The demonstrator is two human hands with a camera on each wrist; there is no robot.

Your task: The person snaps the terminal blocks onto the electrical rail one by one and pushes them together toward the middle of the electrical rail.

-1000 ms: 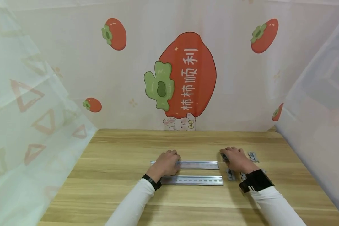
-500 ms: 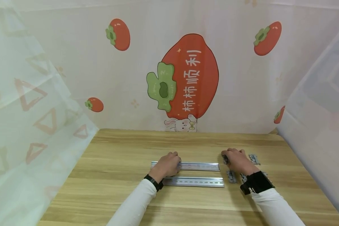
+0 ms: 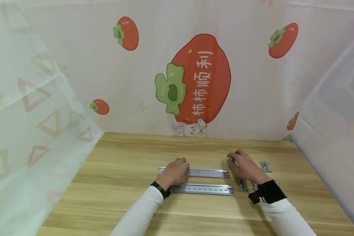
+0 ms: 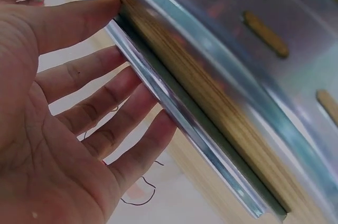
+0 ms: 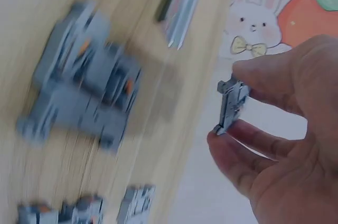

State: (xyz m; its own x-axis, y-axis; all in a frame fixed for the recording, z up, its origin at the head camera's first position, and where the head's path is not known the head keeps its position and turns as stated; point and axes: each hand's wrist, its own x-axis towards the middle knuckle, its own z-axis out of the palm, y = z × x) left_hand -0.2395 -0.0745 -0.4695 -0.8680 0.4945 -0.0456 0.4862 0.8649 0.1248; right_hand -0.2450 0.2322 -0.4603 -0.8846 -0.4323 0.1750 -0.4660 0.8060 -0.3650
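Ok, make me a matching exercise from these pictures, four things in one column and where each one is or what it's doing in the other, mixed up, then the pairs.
1. left hand
2. right hand
3. near rail
4. loose grey blocks

A. lies on the table with nothing touching its right end
B. pinches one small grey terminal block
C. rests on the far rail, fingers straight
D. lie on the wood by the right hand

Pairs: 1-C, 2-B, 3-A, 4-D

From my right wrist view the grey terminal blocks (image 5: 79, 94) smear with blur (details unreadable); my left hand (image 3: 174, 172) covers the far rail's (image 3: 207, 173) end.
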